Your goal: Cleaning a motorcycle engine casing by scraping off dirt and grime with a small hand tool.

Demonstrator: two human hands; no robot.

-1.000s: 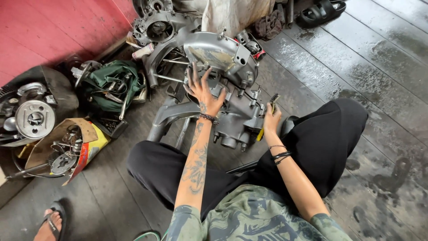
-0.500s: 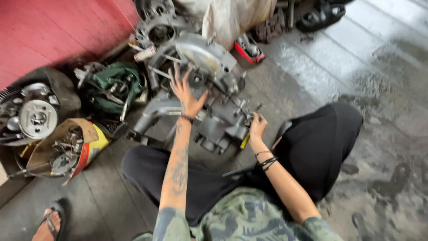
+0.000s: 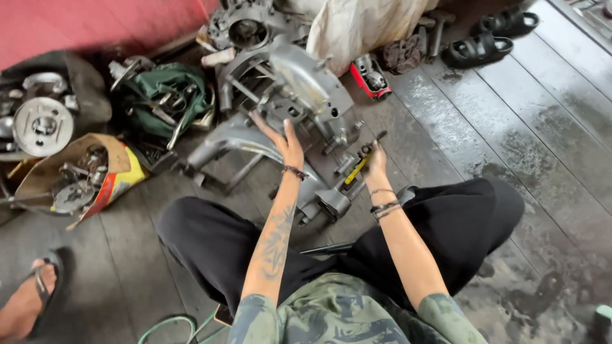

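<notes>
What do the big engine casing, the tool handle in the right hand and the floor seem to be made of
Engine casing: probably cast aluminium, dull grey with a soft sheen.
Tool handle: likely plastic, bright yellow with black, gripped by the right hand.
Floor: wooden planks, dark, worn, seams visible.

Left hand (image 3: 285, 143) blurred; foot in sandal (image 3: 29, 304) cut off by edge
</notes>
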